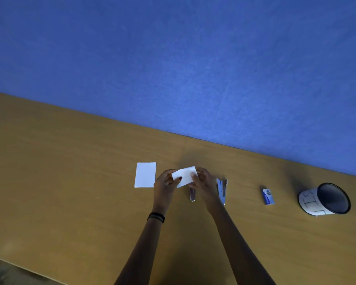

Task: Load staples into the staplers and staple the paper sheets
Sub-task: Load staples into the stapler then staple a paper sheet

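Just below the middle of the frame, both hands meet over the wooden bench (70, 182). The left hand (164, 183) pinches the left edge of a small white paper sheet (184, 175). The right hand (204, 181) pinches its right edge, fingers curled round it. The sheet is held tilted above a slim metal stapler (192, 194) that lies on the bench between the wrists. Left of the hands lies a flat white sheet (145, 174). To their right a second stapler (222, 190) seems to lie hinged open, though blur hides the detail. Further right sit a small blue staple box (268, 196) and a dark-lined cup (325, 199) tipped on its side.
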Available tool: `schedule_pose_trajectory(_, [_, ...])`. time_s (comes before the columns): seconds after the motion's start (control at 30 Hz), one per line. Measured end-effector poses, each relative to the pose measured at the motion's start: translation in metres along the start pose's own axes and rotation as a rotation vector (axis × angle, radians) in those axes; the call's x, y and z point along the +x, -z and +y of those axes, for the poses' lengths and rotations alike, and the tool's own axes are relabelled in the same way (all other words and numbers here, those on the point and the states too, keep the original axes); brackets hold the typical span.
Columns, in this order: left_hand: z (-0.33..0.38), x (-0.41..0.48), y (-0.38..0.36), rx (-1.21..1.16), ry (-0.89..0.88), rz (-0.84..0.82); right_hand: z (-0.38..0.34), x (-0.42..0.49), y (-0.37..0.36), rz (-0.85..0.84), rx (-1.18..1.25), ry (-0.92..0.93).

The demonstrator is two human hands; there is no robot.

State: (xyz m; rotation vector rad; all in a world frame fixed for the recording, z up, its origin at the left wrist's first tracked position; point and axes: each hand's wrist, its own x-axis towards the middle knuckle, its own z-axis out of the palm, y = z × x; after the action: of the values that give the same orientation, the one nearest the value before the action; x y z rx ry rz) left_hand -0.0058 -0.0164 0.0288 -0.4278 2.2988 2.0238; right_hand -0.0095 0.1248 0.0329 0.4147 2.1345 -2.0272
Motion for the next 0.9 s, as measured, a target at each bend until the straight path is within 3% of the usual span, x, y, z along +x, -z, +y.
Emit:
schedule_pose_trajectory(0.3, [-0.001, -0.016, -0.011, 0.028, -0.044, -0.075, -0.003, -0.016, 0.015, -0.135, -0.108, 0.11])
schedule_pose_trajectory(0.57, [0.009, -0.021, -0.017, 0.017, -0.1, -0.095, -0.008, -0.02, 0.019, 0.061, -0.224, 0.086])
schedule_pose_trajectory(0.9, [0.027, -0.027, -0.021, -0.044, -0.137, -0.1, -0.021, -0.034, 0.026, 0.106, -0.108, 0.144])
